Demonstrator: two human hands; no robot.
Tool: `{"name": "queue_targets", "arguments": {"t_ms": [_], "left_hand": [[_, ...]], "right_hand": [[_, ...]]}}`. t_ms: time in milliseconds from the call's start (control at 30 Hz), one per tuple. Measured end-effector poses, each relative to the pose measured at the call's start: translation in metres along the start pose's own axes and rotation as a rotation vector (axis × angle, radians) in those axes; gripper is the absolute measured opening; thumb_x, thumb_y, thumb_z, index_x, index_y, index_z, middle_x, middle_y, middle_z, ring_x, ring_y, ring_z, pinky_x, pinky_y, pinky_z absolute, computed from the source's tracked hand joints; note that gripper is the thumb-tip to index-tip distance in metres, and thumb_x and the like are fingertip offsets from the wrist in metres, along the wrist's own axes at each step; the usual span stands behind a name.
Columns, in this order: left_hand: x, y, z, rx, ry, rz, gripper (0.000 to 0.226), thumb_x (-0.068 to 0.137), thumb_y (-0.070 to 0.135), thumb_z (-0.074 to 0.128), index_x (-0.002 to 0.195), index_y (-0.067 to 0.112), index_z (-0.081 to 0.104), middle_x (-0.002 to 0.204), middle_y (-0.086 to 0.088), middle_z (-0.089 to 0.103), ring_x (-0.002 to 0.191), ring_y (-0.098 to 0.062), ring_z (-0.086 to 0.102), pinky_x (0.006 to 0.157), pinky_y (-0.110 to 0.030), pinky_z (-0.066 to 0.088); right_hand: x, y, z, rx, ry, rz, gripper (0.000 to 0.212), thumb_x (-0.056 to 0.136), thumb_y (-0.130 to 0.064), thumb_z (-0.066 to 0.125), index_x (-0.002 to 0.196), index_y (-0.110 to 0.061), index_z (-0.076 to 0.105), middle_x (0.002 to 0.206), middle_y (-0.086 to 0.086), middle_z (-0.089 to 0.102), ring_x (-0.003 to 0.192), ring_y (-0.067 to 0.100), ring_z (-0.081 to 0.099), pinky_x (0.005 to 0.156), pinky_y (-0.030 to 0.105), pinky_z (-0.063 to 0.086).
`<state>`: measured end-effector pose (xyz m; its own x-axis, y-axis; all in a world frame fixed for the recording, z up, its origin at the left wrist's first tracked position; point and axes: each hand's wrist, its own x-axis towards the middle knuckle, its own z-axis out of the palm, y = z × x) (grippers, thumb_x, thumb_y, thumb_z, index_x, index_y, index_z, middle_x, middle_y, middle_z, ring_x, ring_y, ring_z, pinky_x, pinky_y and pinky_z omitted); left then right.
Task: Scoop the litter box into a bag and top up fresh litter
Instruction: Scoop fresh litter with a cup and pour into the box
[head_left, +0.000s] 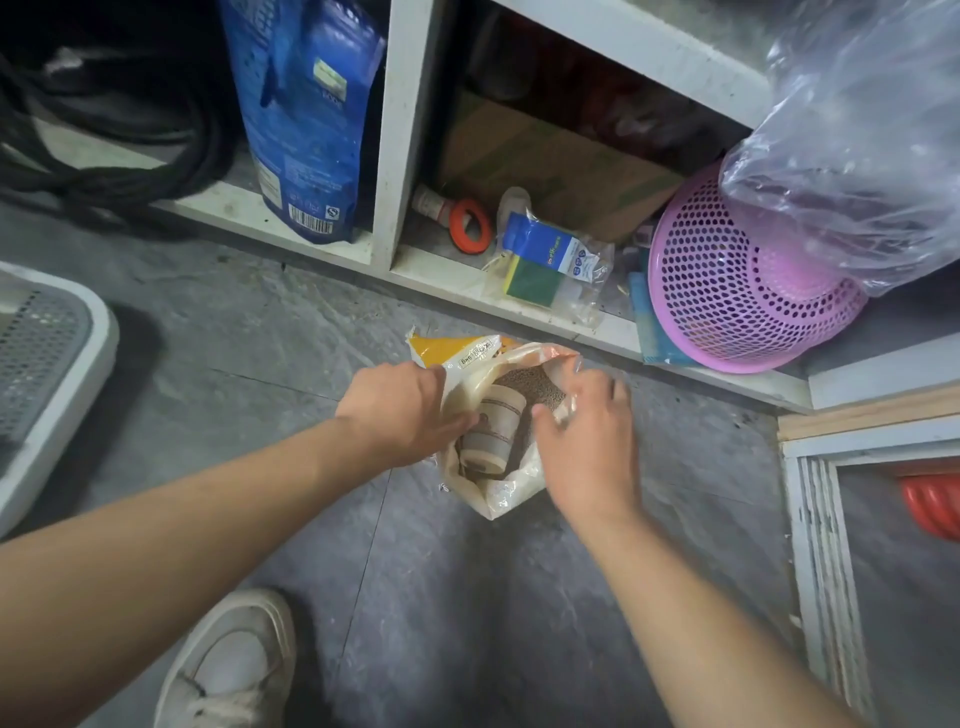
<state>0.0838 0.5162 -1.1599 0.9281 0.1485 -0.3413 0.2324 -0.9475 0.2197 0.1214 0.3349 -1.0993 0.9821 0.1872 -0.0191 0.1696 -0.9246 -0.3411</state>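
crouched low, a person works at an open bag of litter (498, 483) standing on the grey floor (291, 332) just in front of a white shelf unit (400, 130). the left hand (400, 410) reaches into the bag's mouth, fingers curled against a paper cup (491, 428) lying on its side atop the brown granules (540, 387); whether the grip on the cup is firm cannot be told. the right hand (587, 441) pinches the far lip of the bag, holding the mouth wide. the litter box (47, 374), white with a grey perforated panel, sits at the left edge, well apart from the bag. on the shelf are a blue pouch (306, 114), a pack of sponges (550, 260), a pink basket (737, 280) and a clear plastic bag (872, 130).

the bag looks soft and slumping, its thin film likely to fold shut once released, so the rim wants holding on both sides. its load is probably heavy and shifting; lifting from the base would be safer than from the lip. the cup seems light and easily crushed, best taken round its middle, and loose granules may spill if it is overfilled.
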Motion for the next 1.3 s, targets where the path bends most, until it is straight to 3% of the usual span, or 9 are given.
{"name": "queue_targets", "arguments": {"t_ms": [100,300,400,567,700,833,967,1033,1300], "left_hand": [[0.007,0.003,-0.003,-0.096,0.088,0.050,0.061,0.091,0.072,0.049,0.119,0.018,0.049,0.096,-0.004,0.070,0.084,-0.030,0.068,0.068,-0.036,0.052],[0.017,0.003,0.004,-0.187,0.167,0.093,0.044,0.100,0.054,0.045,0.111,0.014,0.059,0.080,-0.007,0.067,0.074,-0.035,0.065,0.068,-0.042,0.057],[0.021,-0.002,0.009,-0.203,0.177,0.083,0.043,0.101,0.052,0.044,0.107,0.013,0.061,0.079,-0.007,0.069,0.074,-0.036,0.066,0.066,-0.041,0.056],[0.026,-0.006,0.010,-0.164,0.174,0.095,0.030,0.102,0.037,0.045,0.107,0.010,0.057,0.083,-0.010,0.067,0.075,-0.038,0.064,0.064,-0.041,0.053],[0.025,-0.008,0.010,-0.144,0.185,0.098,0.028,0.101,0.035,0.047,0.106,0.009,0.057,0.079,-0.011,0.065,0.073,-0.039,0.062,0.059,-0.038,0.048],[0.022,-0.006,0.010,-0.144,0.209,0.114,0.030,0.101,0.037,0.045,0.105,0.010,0.057,0.078,-0.011,0.067,0.072,-0.041,0.063,0.060,-0.039,0.051],[0.017,-0.005,0.009,-0.157,0.227,0.117,0.050,0.099,0.052,0.029,0.103,0.011,0.056,0.079,-0.013,0.069,0.072,-0.043,0.064,0.058,-0.039,0.046],[0.016,-0.006,0.009,-0.169,0.233,0.110,0.059,0.094,0.059,0.022,0.102,0.011,0.057,0.078,-0.013,0.069,0.072,-0.043,0.064,0.059,-0.040,0.047],[0.017,-0.008,0.011,-0.245,0.222,0.088,0.053,0.099,0.061,0.029,0.099,0.015,0.057,0.075,-0.007,0.069,0.071,-0.038,0.064,0.067,-0.042,0.055]], "right_hand": [[-0.024,-0.011,0.020,0.049,0.006,-0.147,0.020,0.087,-0.012,0.070,0.101,-0.008,0.057,0.107,0.012,0.060,0.095,0.032,0.061,0.078,0.039,0.048],[-0.003,-0.018,0.054,-0.218,-0.214,0.015,0.027,0.094,-0.027,0.061,0.109,-0.006,0.055,0.105,0.015,0.067,0.100,0.030,0.064,0.084,0.035,0.047],[0.007,-0.023,0.062,-0.236,-0.208,0.063,0.023,0.093,-0.025,0.062,0.105,-0.008,0.053,0.102,0.015,0.071,0.096,0.032,0.069,0.081,0.036,0.051],[0.020,-0.027,0.070,-0.306,-0.316,0.145,0.038,0.090,-0.022,0.064,0.123,-0.008,0.051,0.112,0.012,0.069,0.107,0.032,0.066,0.084,0.034,0.049],[0.025,-0.027,0.071,-0.255,-0.366,0.189,0.036,0.088,-0.017,0.065,0.122,-0.012,0.054,0.113,0.013,0.066,0.108,0.035,0.064,0.083,0.038,0.053],[0.015,-0.025,0.068,-0.199,-0.314,0.183,0.034,0.089,-0.020,0.066,0.118,-0.013,0.050,0.109,0.013,0.067,0.109,0.034,0.063,0.084,0.038,0.051],[-0.006,-0.019,0.071,-0.109,-0.216,0.165,0.031,0.090,-0.017,0.060,0.115,-0.014,0.043,0.103,0.014,0.067,0.100,0.034,0.064,0.077,0.037,0.048],[-0.016,-0.017,0.074,-0.088,-0.155,0.147,0.037,0.090,-0.017,0.063,0.121,-0.014,0.042,0.107,0.013,0.065,0.100,0.031,0.064,0.076,0.037,0.047],[-0.050,-0.014,0.079,0.156,0.056,0.134,0.063,0.085,-0.014,0.075,0.138,-0.008,0.041,0.125,0.015,0.055,0.116,0.031,0.056,0.091,0.032,0.044]]}}
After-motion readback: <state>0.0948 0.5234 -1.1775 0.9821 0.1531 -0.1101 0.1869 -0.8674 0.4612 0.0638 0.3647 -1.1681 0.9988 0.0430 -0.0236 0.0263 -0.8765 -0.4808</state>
